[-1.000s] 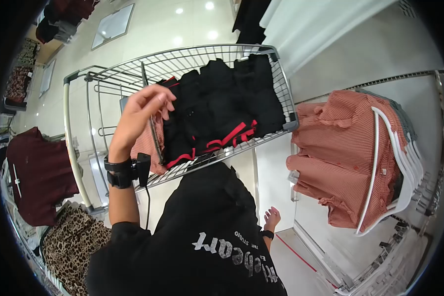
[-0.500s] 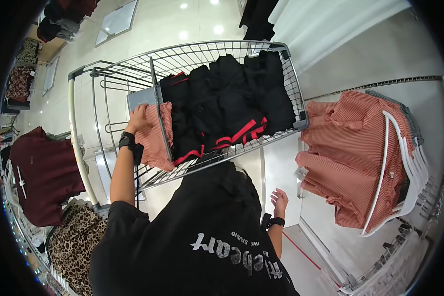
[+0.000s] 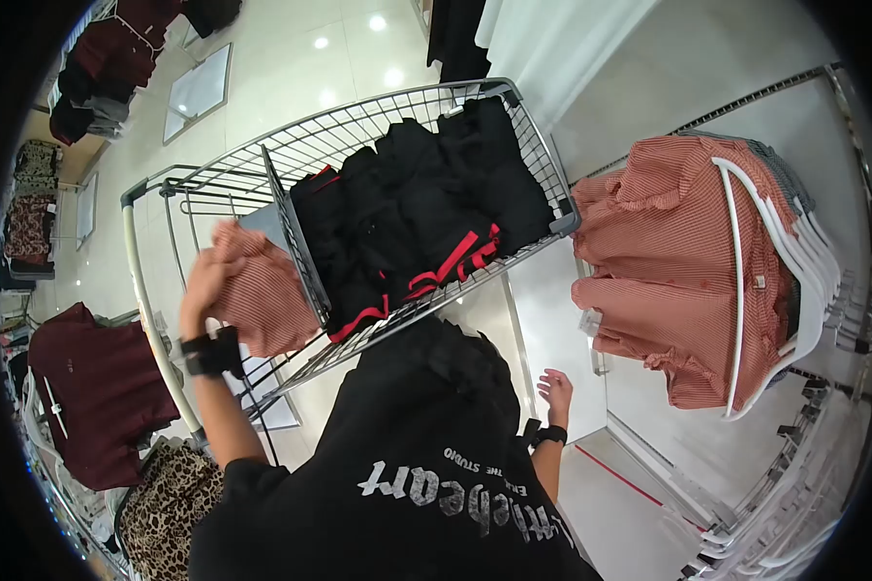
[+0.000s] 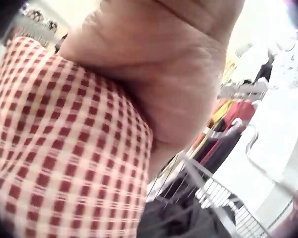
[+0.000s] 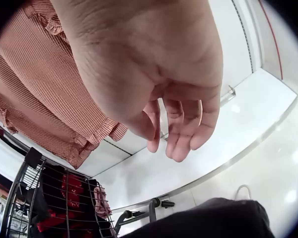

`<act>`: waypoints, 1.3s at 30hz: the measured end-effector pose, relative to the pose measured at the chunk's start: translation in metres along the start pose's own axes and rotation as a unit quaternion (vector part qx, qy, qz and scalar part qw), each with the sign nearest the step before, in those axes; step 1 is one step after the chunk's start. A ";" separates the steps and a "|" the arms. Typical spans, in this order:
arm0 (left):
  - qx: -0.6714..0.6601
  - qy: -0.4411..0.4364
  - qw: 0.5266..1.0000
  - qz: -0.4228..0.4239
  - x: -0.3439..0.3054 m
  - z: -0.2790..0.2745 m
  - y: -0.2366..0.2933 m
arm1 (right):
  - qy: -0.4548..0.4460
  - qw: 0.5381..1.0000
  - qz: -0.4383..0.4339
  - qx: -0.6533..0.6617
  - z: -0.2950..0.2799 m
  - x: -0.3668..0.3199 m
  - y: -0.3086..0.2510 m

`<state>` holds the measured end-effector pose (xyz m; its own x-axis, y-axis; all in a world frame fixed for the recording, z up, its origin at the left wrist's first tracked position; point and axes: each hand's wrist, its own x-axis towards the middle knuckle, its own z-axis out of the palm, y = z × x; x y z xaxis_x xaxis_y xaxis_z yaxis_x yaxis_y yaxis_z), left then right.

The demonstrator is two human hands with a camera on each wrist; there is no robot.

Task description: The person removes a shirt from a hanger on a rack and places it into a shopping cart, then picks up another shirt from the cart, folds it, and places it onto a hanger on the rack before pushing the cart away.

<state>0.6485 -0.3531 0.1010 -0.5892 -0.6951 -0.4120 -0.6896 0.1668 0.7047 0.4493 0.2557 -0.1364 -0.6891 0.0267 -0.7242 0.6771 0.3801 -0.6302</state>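
My left hand (image 3: 205, 283) grips a pink-red checked garment (image 3: 264, 298) at the handle end of the wire cart (image 3: 358, 108), beside the cart's divider. Close up in the left wrist view, the checked cloth (image 4: 74, 148) hangs bunched under the left hand (image 4: 159, 64). Folded black garments with red trim (image 3: 407, 194) fill the cart's larger section. My right hand (image 3: 556, 389) hangs low by my side with loosely bent fingers and nothing in it; the right wrist view shows the same empty hand (image 5: 159, 84) near the hanging pink garments (image 5: 44, 84).
Pink garments (image 3: 664, 261) on white hangers hang from a rail at the right. A maroon top (image 3: 97, 397) and leopard-print clothes (image 3: 170, 504) hang at the left. A white curtain (image 3: 552, 58) is beyond the cart, and a white ledge (image 3: 562, 339) runs beside it.
My left hand went down to the pink garment, took hold of it, and has drawn it up and left, away from the divider. The right hand remains low and empty.
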 end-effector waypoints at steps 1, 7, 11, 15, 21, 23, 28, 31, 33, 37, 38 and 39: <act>-0.117 0.008 0.993 -0.006 -0.023 -0.010 0.040 | -0.011 0.999 -0.028 -0.023 -0.006 0.009 -0.002; -0.363 -0.021 0.885 0.292 -0.071 -0.010 0.081 | -0.069 0.953 -0.283 -0.086 0.010 0.005 -0.123; -0.524 -0.207 0.766 0.310 -0.034 0.075 0.082 | -0.163 0.906 -0.387 -0.047 0.033 -0.074 -0.221; -0.628 -0.417 0.611 0.240 -0.002 0.166 0.119 | -0.209 0.868 -0.450 0.015 0.028 -0.105 -0.215; -0.600 -0.624 0.496 0.069 0.002 0.280 0.171 | -0.242 0.791 -0.485 0.285 0.001 -0.167 -0.231; -0.569 -0.657 0.493 0.030 -0.001 0.305 0.188 | -0.148 0.810 -0.503 0.262 -0.013 -0.170 -0.216; -0.447 -0.567 0.688 0.072 -0.044 0.320 0.254 | -0.021 0.770 -0.502 0.393 -0.029 -0.185 -0.206; -0.366 -0.557 0.742 0.065 -0.055 0.331 0.262 | 0.062 0.783 -0.459 0.416 -0.031 -0.188 -0.203; -0.333 -0.533 0.778 0.015 -0.060 0.332 0.258 | 0.099 0.794 -0.416 0.433 -0.028 -0.193 -0.212; -0.368 -0.561 0.741 0.020 -0.064 0.329 0.253 | -0.003 0.703 -0.294 0.647 -0.010 -0.203 -0.220; -0.351 -0.606 0.714 -0.008 -0.061 0.322 0.252 | 0.021 0.720 -0.259 0.643 -0.008 -0.201 -0.223; -0.321 -0.608 0.726 0.002 -0.057 0.320 0.247 | -0.044 0.685 -0.280 0.671 -0.007 -0.195 -0.222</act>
<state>0.3772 -0.0485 0.1142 -0.7960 0.5019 -0.3383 -0.5781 -0.4646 0.6708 0.4316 0.1728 0.1473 -0.9596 0.1463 -0.2402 -0.0189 -0.8857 -0.4640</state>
